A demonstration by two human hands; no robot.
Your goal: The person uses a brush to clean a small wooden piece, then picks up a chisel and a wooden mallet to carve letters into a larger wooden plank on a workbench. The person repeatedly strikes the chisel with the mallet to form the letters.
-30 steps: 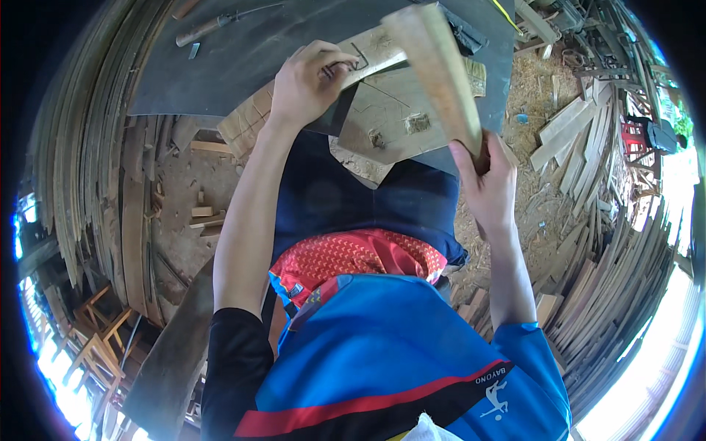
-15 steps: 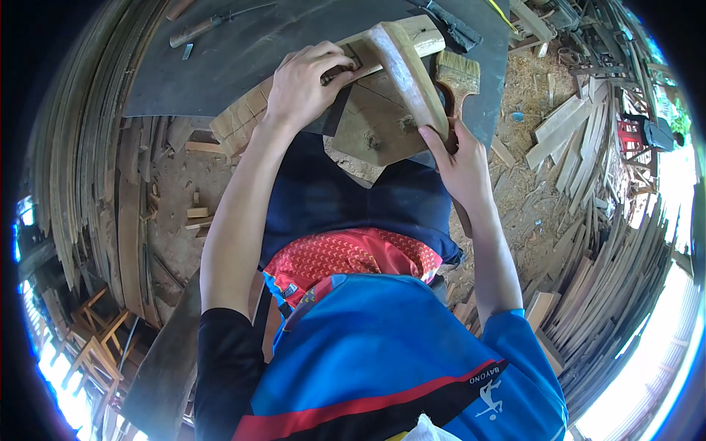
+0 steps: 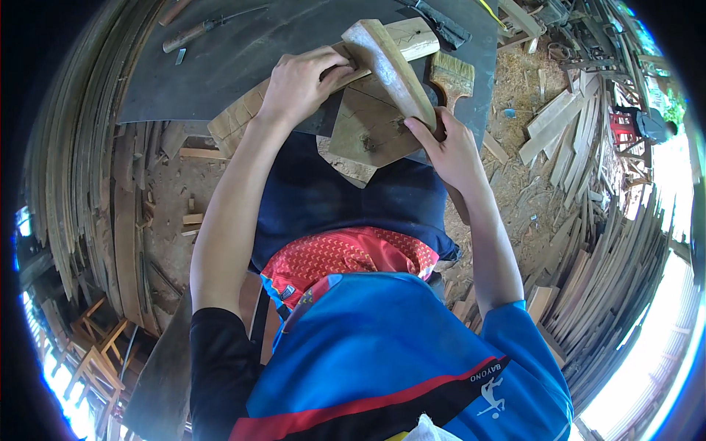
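Beam (image 3: 239, 117): one, left end over the near edge of the table (image 3: 220, 73), bare room beyond it; left hand (image 3: 300, 87) on top, fingers curled narrow, whether gripping cannot be told.
Board (image 3: 357, 125): one, below the beam, corner lapward.
Block (image 3: 395, 72): one, across the beam, right hand (image 3: 452, 147) holding its near end.
Brush (image 3: 452, 77): one, just right.

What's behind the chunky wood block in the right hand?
Behind the wood block in the right hand, you can see parts of a long wooden piece and a flat board. What the block itself covers can't be seen.
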